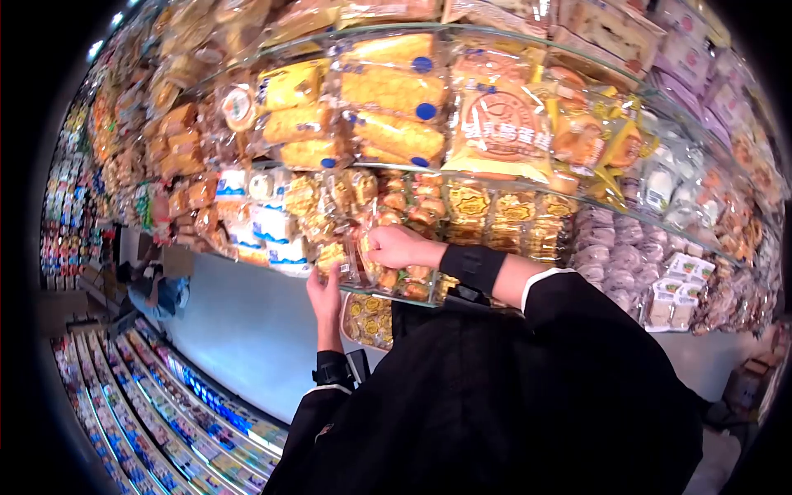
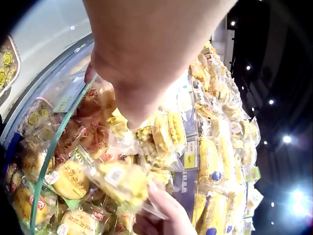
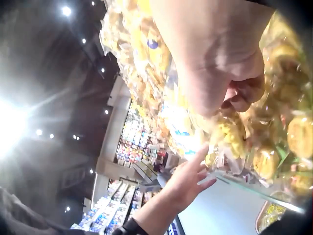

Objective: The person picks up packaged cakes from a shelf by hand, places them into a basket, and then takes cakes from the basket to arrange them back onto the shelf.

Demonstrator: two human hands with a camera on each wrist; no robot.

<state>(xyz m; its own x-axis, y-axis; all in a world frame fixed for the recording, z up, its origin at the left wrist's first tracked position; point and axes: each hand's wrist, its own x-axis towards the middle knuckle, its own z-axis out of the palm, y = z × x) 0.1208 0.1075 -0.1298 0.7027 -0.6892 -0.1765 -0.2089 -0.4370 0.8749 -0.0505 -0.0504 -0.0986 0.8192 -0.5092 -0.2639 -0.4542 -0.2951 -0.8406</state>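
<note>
Wrapped yellow pastry [image 2: 120, 183]: between my two hands, over the near part of the shelf, pinched by its clear film. Notes from left to right.

Far left, a person [image 1: 157, 293] low by the boxes. Nearer, bare floor [image 1: 239, 330]: the most room for an elbow, I judge.

White-and-blue packets [image 1: 272, 235] crowd the shelf just beyond my left hand [image 1: 324, 295]. That hand is at the near edge, fingers fairly straight and spread, no grip seen; whether a fingertip touches a packet, I cannot tell. Best used, I think, to steady loose neighbours.

Glass edge [image 2: 47, 164] runs along the near side, upright and thin. Wrapping could snag there, so a lift well above it looks wise before any move nearer. A tray [image 1: 369, 318] sits low beyond it.

Right hand [image 1: 400, 247]: finger and thumb closed on the pastry's wrapping. Light pressure on film rather than filling should spare the crumb.

Right of that, gold packets [image 1: 470, 206] stand close-packed; little side room. Farther, the upper shelf edge [image 1: 495, 172] overhangs, so knuckles had better stay low.
</note>
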